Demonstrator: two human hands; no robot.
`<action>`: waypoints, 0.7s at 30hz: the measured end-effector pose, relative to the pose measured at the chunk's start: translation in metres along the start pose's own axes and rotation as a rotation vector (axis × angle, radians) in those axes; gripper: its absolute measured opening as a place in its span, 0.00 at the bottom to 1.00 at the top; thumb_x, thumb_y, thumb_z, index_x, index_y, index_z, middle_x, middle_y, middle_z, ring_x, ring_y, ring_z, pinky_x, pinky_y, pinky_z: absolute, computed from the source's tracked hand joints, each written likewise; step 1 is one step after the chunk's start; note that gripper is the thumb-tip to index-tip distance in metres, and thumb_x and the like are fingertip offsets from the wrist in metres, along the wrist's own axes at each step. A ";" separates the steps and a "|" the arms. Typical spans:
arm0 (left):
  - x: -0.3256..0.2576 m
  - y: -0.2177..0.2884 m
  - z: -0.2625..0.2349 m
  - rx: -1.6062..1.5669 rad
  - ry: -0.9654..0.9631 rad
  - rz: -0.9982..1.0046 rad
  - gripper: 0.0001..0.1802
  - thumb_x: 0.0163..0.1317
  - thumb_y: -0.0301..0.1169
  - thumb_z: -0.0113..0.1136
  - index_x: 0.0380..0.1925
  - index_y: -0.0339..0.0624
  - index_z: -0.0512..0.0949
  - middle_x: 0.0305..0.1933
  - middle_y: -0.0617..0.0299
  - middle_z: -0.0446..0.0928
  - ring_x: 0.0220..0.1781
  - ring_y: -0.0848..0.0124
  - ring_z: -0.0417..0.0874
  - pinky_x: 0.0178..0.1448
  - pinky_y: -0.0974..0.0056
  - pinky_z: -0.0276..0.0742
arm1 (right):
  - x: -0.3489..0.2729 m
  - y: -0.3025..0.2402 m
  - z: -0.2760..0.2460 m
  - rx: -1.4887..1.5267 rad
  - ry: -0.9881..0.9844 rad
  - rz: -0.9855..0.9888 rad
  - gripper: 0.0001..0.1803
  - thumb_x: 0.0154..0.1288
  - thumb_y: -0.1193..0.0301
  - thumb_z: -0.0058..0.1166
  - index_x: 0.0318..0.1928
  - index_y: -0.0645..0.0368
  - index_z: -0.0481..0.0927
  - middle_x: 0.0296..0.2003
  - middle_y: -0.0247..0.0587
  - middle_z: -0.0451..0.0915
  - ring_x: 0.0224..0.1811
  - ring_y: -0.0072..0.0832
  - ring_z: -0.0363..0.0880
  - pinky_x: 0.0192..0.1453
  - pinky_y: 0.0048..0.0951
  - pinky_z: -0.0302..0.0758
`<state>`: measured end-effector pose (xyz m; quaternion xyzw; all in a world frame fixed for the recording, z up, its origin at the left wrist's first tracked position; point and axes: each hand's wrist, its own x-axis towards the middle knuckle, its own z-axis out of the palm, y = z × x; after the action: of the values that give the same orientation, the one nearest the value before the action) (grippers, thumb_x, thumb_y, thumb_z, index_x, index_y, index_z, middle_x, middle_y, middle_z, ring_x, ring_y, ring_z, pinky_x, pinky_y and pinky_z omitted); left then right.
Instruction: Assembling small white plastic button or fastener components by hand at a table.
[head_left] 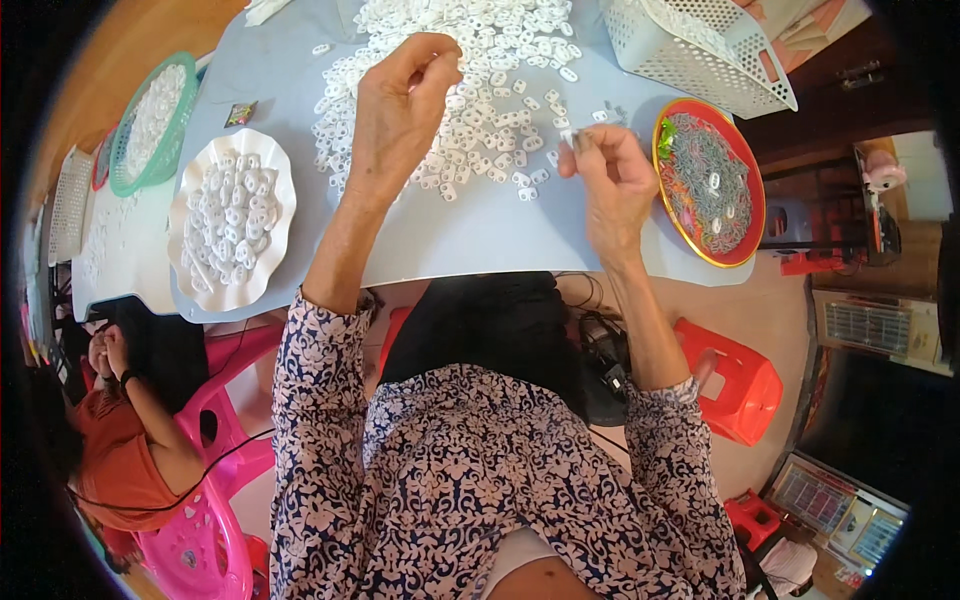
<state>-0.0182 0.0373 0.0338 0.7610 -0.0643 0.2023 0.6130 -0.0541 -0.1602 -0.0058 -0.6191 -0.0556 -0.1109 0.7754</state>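
Observation:
A heap of small white plastic pieces with two holes (500,110) spreads over the table. My left hand (405,115) is raised above the heap, its fingers curled into a pinch; whatever they hold is hidden. To the right of the heap, my right hand (615,180) pinches a small white plastic piece (567,136) between thumb and fingertips. Close beside that hand stands a red bowl with a gold rim (757,185), full of thin grey wire-like parts (708,160) and a few white pieces. A white scalloped dish (283,185) on the left is filled with white pieces.
A white perforated basket (690,60) stands at the far right, a green basket (185,120) of white pieces at the left. A small wrapped packet (240,114) lies near the dish. Below are a red stool (735,385) and a person in an orange top (135,450) on a pink chair (200,545).

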 end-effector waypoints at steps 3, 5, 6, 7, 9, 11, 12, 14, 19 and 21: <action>0.003 -0.001 0.000 0.138 -0.025 0.142 0.06 0.60 0.27 0.52 0.34 0.38 0.77 0.23 0.61 0.76 0.24 0.76 0.72 0.32 0.69 0.69 | -0.011 -0.003 -0.005 -0.103 -0.047 -0.008 0.02 0.60 0.79 0.54 0.34 0.63 0.78 0.26 0.29 0.78 0.27 0.13 0.74 0.34 0.16 0.72; 0.005 0.001 0.011 0.269 -0.078 0.308 0.06 0.60 0.26 0.51 0.32 0.36 0.77 0.23 0.57 0.76 0.26 0.71 0.75 0.33 0.67 0.70 | -0.015 -0.003 -0.006 -0.316 -0.054 -0.053 0.02 0.58 0.80 0.54 0.33 0.63 0.78 0.26 0.28 0.78 0.27 0.13 0.73 0.34 0.17 0.73; 0.003 0.005 0.013 0.304 -0.201 0.084 0.08 0.60 0.29 0.54 0.37 0.39 0.79 0.34 0.63 0.80 0.37 0.72 0.76 0.46 0.68 0.71 | -0.018 -0.003 -0.004 -0.296 -0.099 -0.062 0.03 0.57 0.80 0.55 0.33 0.63 0.78 0.26 0.29 0.78 0.28 0.13 0.74 0.33 0.17 0.73; 0.005 0.005 0.018 0.300 -0.213 0.088 0.08 0.60 0.29 0.54 0.37 0.39 0.79 0.34 0.63 0.80 0.37 0.72 0.76 0.46 0.68 0.71 | -0.020 -0.004 -0.002 -0.276 -0.146 -0.070 0.03 0.57 0.81 0.55 0.33 0.64 0.78 0.26 0.30 0.78 0.28 0.13 0.74 0.33 0.17 0.73; 0.009 0.003 0.029 0.410 -0.311 0.153 0.08 0.59 0.28 0.55 0.36 0.38 0.79 0.32 0.59 0.79 0.35 0.68 0.75 0.44 0.67 0.71 | -0.022 -0.008 0.001 -0.332 -0.166 -0.109 0.04 0.56 0.81 0.55 0.33 0.64 0.77 0.24 0.31 0.78 0.27 0.13 0.75 0.32 0.17 0.73; 0.015 0.003 0.039 0.427 -0.365 0.183 0.08 0.57 0.27 0.55 0.35 0.36 0.78 0.30 0.56 0.78 0.34 0.65 0.76 0.41 0.64 0.71 | -0.023 -0.012 0.001 -0.169 -0.312 0.080 0.04 0.56 0.81 0.55 0.33 0.64 0.76 0.23 0.31 0.77 0.25 0.13 0.74 0.30 0.18 0.73; 0.020 0.003 0.044 0.466 -0.440 0.123 0.08 0.57 0.26 0.55 0.35 0.36 0.78 0.30 0.54 0.78 0.34 0.64 0.76 0.40 0.63 0.71 | -0.023 -0.008 -0.003 -0.235 -0.373 0.024 0.03 0.59 0.81 0.52 0.34 0.66 0.73 0.25 0.32 0.77 0.25 0.14 0.74 0.28 0.17 0.71; 0.028 -0.002 0.053 0.507 -0.521 0.064 0.08 0.56 0.26 0.54 0.35 0.36 0.78 0.30 0.53 0.78 0.34 0.63 0.77 0.39 0.61 0.70 | -0.022 -0.009 -0.003 -0.260 -0.352 -0.013 0.03 0.59 0.81 0.52 0.34 0.66 0.74 0.25 0.32 0.77 0.25 0.13 0.73 0.29 0.17 0.71; 0.030 -0.023 0.064 0.602 -0.493 0.440 0.07 0.55 0.25 0.57 0.34 0.38 0.79 0.29 0.51 0.77 0.36 0.56 0.74 0.43 0.60 0.70 | -0.020 -0.009 -0.005 -0.308 -0.313 -0.081 0.04 0.58 0.81 0.54 0.35 0.65 0.76 0.24 0.29 0.75 0.24 0.12 0.69 0.29 0.16 0.69; 0.028 -0.023 0.067 0.645 -0.508 0.429 0.08 0.55 0.26 0.57 0.35 0.39 0.79 0.29 0.51 0.75 0.37 0.55 0.73 0.44 0.59 0.69 | -0.019 -0.011 -0.006 -0.302 -0.340 -0.075 0.05 0.57 0.80 0.55 0.36 0.65 0.78 0.23 0.28 0.74 0.23 0.12 0.66 0.28 0.16 0.67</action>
<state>0.0307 -0.0169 0.0131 0.9078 -0.3025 0.1413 0.2539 -0.0758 -0.1662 -0.0013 -0.7356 -0.1912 -0.0405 0.6487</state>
